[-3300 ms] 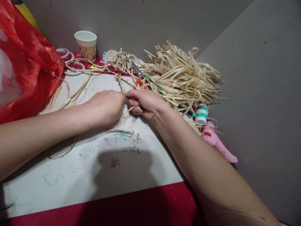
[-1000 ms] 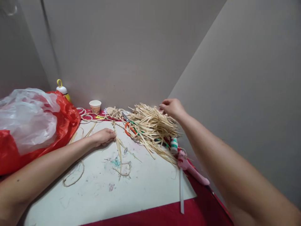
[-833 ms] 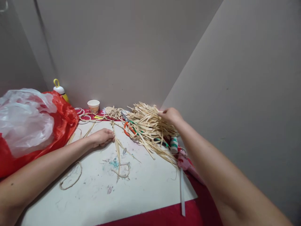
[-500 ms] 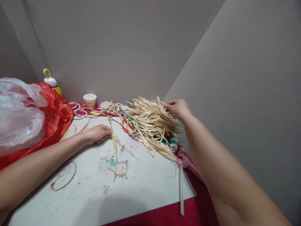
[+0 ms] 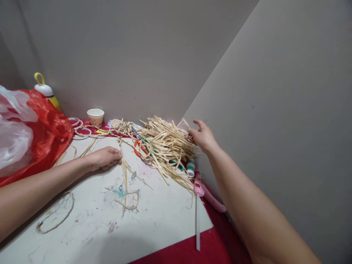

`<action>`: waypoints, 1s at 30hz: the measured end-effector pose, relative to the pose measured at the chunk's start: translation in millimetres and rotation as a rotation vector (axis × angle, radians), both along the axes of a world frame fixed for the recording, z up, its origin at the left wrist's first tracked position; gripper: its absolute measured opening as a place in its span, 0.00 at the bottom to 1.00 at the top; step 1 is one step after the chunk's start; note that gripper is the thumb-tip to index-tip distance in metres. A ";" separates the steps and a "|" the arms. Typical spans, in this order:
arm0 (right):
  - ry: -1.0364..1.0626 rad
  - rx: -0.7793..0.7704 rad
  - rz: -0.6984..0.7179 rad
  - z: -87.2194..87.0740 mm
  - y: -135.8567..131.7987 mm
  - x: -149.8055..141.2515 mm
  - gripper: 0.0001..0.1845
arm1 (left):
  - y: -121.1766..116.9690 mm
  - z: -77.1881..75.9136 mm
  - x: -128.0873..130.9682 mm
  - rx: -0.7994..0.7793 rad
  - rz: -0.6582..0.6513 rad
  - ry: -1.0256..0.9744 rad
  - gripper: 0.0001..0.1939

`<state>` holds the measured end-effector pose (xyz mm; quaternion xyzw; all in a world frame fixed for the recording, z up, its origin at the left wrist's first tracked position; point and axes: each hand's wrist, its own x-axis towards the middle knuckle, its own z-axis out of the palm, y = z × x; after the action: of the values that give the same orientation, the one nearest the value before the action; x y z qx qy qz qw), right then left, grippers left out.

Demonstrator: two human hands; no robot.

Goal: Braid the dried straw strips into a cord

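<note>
Between the fingertips of my left hand is a twisted raffia cord, held just above the white board. Two loose raffia strips fan out below the pinch. My right hand is at the right end of a pile of dry raffia. Its index finger is lifted away from the others, and the lower fingertips are close to or touching the strands. Orange-handled scissors lie against the pile's left side, partly covered by strips.
The white board lies on a red cloth. A pink glue gun with a glue stick rests at its right edge. Behind stand a paper cup and a yellow-white bottle. Plastic bags fill the left; walls close off the back and right.
The view has shifted, so the scene sits farther left. My right hand's index finger has lifted and its fingers have spread at the pile. My left hand keeps its pinch.
</note>
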<state>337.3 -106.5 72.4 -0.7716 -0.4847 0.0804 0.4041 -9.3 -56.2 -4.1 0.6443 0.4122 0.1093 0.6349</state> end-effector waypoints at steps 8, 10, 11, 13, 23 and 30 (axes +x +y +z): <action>-0.275 -0.131 -0.129 -4.4 18.2 27.9 0.17 | 1.0 -1.9 -0.2 -0.012 0.009 -0.017 0.12; -0.286 -0.101 -0.164 -6.3 32.9 33.3 0.17 | 1.6 -2.5 -0.3 -0.023 0.007 -0.018 0.12; -0.289 -0.105 -0.170 -7.8 41.3 34.6 0.16 | 1.6 -2.5 -0.2 -0.031 0.006 -0.021 0.12; -0.293 -0.120 -0.186 -11.6 58.9 34.6 0.13 | 1.1 -1.8 -0.1 -0.039 0.011 -0.024 0.12; -0.143 -0.100 -0.167 -13.7 94.3 30.3 0.02 | 0.3 -3.7 -0.9 0.001 0.010 -0.014 0.13; 0.090 0.097 -0.096 24.1 63.4 35.4 0.06 | 0.9 -4.2 -0.1 0.024 0.009 -0.002 0.14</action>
<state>372.7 -43.1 96.5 -0.7690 -0.4319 0.0719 0.4657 -9.4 -55.3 -8.3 0.6499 0.4129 0.1176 0.6272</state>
